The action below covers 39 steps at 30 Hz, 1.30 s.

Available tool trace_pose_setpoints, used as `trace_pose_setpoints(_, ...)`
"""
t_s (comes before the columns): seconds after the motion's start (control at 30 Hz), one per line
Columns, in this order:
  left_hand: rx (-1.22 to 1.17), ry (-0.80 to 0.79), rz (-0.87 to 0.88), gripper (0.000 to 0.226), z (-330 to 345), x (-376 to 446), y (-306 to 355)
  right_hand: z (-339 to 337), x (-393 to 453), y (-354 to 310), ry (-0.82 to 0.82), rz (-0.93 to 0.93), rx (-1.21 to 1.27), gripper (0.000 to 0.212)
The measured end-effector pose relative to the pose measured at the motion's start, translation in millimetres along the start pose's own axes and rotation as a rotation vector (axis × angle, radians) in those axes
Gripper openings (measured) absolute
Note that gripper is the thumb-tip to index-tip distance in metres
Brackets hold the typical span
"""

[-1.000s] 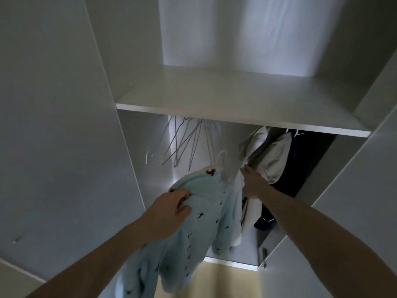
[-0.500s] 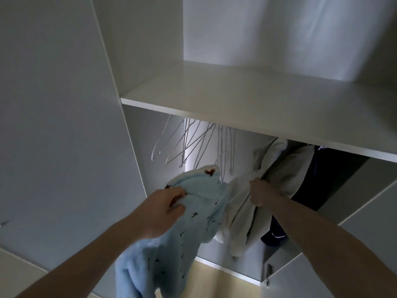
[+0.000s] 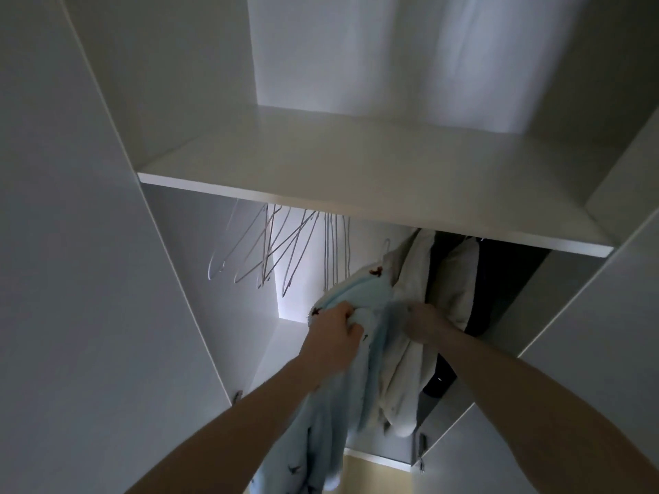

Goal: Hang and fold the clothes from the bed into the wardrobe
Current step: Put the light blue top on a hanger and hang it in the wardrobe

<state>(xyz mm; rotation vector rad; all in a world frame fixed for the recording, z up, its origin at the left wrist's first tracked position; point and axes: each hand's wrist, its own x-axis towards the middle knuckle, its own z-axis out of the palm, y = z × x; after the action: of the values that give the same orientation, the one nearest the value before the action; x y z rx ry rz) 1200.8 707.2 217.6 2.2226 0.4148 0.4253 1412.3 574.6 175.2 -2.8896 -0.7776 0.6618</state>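
Both hands [image 3: 333,336] apparently gripping garment [image 3: 356,297]

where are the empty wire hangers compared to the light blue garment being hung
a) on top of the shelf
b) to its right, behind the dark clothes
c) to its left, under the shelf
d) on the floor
c: the empty wire hangers hang below the shelf, left of the light blue garment.

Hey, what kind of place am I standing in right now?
Most likely a bedroom, facing an open white wardrobe: a shelf sits above empty wire hangers and hung clothes, and both hands hold a light blue garment up beneath it.
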Motion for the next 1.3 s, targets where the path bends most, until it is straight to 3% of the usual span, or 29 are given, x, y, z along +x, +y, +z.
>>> trace_pose_setpoints(0.17,-0.066,0.031,-0.069,0.016,43.0,40.4,-4.8,-1.4,5.8,17.4,0.015,0.045,0.087,0.039)
trace_pose_setpoints(0.3,-0.071,0.048,-0.099,0.021,54.5,72.2,-8.3,-7.2,6.1,32.6,0.016,0.046,0.155,0.039)
trace_pose_setpoints(0.5,-0.006,0.061,-0.104,0.021,55.6,110.7,-10.9,-10.3,11.9,49.2,0.124,0.168,0.237,0.059)
trace_pose_setpoints(0.67,0.072,0.058,-0.099,0.023,57.9,137.6,-17.0,-10.3,18.5,46.8,0.280,0.227,0.244,0.037)
trace_pose_setpoints(0.77,0.113,0.058,-0.100,0.026,56.4,148.0,-31.0,-13.9,24.2,44.1,0.361,0.232,0.207,0.041)
trace_pose_setpoints(0.9,0.137,0.072,-0.092,0.023,56.5,155.8,-48.2,-14.7,33.8,32.6,0.325,0.176,0.226,0.044)
trace_pose_setpoints(1.03,0.094,0.122,-0.138,0.011,62.0,165.9,-47.3,-22.5,47.3,4.4,0.270,0.212,0.593,0.048)
trace_pose_setpoints(1.17,-0.065,0.129,-0.061,0.012,63.2,167.5,-48.0,-29.2,59.1,-21.2,0.213,0.184,0.549,0.040)
trace_pose_setpoints(1.3,-0.052,0.181,0.038,0.011,55.0,179.1,-44.2,-26.0,70.4,-29.5,0.201,0.195,0.520,0.031)
